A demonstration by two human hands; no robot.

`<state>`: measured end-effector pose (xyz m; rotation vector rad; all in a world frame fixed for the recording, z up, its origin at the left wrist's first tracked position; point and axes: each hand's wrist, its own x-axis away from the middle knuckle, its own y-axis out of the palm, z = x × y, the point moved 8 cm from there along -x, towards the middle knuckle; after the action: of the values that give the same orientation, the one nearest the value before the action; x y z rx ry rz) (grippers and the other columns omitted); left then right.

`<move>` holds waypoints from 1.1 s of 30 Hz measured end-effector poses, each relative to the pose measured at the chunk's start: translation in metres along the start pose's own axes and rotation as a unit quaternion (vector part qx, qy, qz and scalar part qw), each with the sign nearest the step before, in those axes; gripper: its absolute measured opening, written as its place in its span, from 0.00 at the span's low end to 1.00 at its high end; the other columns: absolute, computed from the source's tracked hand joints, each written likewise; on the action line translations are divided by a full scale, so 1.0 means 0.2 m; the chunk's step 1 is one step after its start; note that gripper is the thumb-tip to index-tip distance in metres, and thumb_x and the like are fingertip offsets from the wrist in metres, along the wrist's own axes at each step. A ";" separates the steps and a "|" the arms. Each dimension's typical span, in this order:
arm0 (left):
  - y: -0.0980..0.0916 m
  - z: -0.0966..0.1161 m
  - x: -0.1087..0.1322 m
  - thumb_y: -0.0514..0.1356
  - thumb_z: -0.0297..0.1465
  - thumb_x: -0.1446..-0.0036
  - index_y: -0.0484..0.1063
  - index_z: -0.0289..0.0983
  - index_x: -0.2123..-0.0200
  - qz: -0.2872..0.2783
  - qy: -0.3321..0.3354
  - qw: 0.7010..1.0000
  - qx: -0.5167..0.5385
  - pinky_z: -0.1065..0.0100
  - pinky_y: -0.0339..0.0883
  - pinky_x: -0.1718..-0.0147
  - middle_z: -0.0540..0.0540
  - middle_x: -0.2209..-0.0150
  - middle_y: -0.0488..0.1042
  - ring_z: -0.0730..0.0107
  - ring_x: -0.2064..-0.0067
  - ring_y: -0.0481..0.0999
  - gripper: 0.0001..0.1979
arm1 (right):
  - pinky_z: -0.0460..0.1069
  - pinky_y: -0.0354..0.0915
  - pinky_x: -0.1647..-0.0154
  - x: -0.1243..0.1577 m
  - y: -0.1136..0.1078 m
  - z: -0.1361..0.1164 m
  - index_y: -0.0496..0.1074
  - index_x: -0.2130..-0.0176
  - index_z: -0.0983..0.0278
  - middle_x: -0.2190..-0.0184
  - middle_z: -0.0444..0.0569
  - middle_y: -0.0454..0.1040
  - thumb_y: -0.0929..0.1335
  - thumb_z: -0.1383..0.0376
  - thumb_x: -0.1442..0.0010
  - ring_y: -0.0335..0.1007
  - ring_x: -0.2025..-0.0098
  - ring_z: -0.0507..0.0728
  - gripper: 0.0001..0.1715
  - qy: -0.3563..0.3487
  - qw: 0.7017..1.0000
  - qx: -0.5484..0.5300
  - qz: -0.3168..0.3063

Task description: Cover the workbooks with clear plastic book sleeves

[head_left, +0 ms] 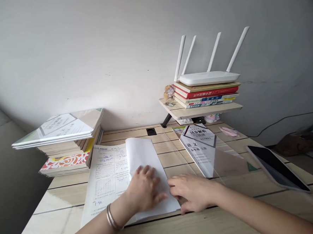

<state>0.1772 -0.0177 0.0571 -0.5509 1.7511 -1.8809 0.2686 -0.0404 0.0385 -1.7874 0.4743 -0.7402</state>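
My left hand (146,190) lies on a folded white sheet (141,155), its fingers spread. My right hand (190,191) rests at the sheet's right edge, with the thumb apart from the bent fingers. Beneath the sheet, to the left, is a printed worksheet (104,169) with blue handwriting. A grey and white workbook (199,151) lies just beyond my right hand. Clear plastic film (171,148) spreads around the workbook and reaches towards the right hand; whether the fingers touch it I cannot tell.
Stacked books (66,163) stand at the left, topped by film-covered workbooks (58,126). A raised shelf (206,110) carries books (208,92) and a white router (209,77). To the right lies a tablet (277,168), with a pink pouch (229,131) behind it.
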 end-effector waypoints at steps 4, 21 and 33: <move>0.06 0.08 0.13 0.51 0.55 0.47 0.57 0.43 0.39 -0.051 0.028 0.998 0.038 0.33 0.41 0.44 0.38 0.36 0.54 0.39 0.36 0.50 0.36 | 0.48 0.56 0.71 0.02 -0.01 0.00 0.71 0.71 0.63 0.66 0.47 0.69 0.71 0.56 0.50 0.67 0.63 0.57 0.13 0.005 1.000 -0.008 0.009; 0.09 0.13 0.14 0.56 0.39 0.42 0.68 0.44 0.48 0.017 0.050 0.997 0.063 0.38 0.46 0.44 0.42 0.42 0.65 0.45 0.39 0.58 0.19 | 0.47 0.57 0.71 0.06 -0.04 0.01 0.71 0.71 0.63 0.66 0.44 0.69 0.72 0.62 0.49 0.68 0.63 0.54 0.08 0.001 0.999 -0.035 0.019; 0.08 0.14 0.14 0.53 0.36 0.39 0.68 0.50 0.47 0.029 0.060 0.997 0.030 0.39 0.49 0.45 0.44 0.43 0.65 0.48 0.40 0.60 0.17 | 0.47 0.58 0.68 0.10 -0.06 0.01 0.73 0.69 0.61 0.63 0.44 0.69 0.66 0.70 0.43 0.68 0.63 0.53 0.07 -0.002 0.999 -0.032 0.043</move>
<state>0.1738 -0.0577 0.0419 -0.3669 1.7594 -1.9548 0.2839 -0.0471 0.0551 -1.8166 0.5737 -0.6682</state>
